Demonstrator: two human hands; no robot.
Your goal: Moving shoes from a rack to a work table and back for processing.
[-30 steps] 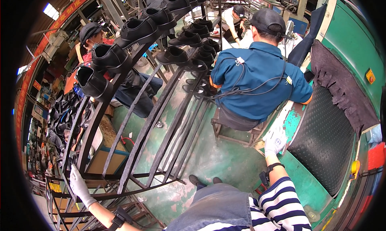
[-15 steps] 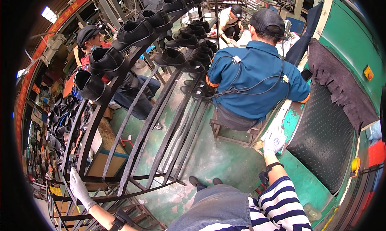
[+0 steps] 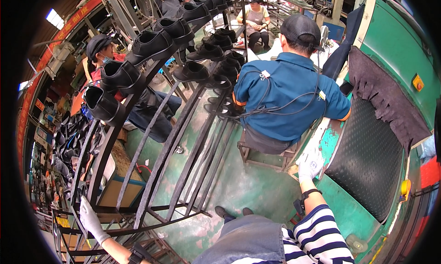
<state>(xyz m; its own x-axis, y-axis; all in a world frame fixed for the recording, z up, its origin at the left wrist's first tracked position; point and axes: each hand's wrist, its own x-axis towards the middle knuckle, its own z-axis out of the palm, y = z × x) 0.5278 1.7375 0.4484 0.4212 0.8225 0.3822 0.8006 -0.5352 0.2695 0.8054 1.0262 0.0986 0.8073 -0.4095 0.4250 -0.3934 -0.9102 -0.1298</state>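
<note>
My left hand (image 3: 92,221), in a white glove, holds the near end of a dark metal shoe rack (image 3: 102,167); its fingers are partly hidden along the frame. Black shoes (image 3: 151,45) stand in rows on the rack's far part, while the near bars are bare. My right hand (image 3: 310,165), also white-gloved, lies with fingers stretched out on the pale edge of a green machine (image 3: 351,225). Beside that hand is the machine's black studded belt (image 3: 367,160). Nothing is visible in the right hand.
A seated person in a blue shirt (image 3: 289,96) is just ahead, at the machine's side. Another person in a dark cap (image 3: 98,50) is beyond the rack at left. Black shoe parts (image 3: 69,144) lie heaped far left. Green floor (image 3: 243,186) stretches between rack and machine.
The view has shifted slightly. The far seated person, bent forward before, now sits upright. Both my hands keep their places on the rack and the machine edge.
</note>
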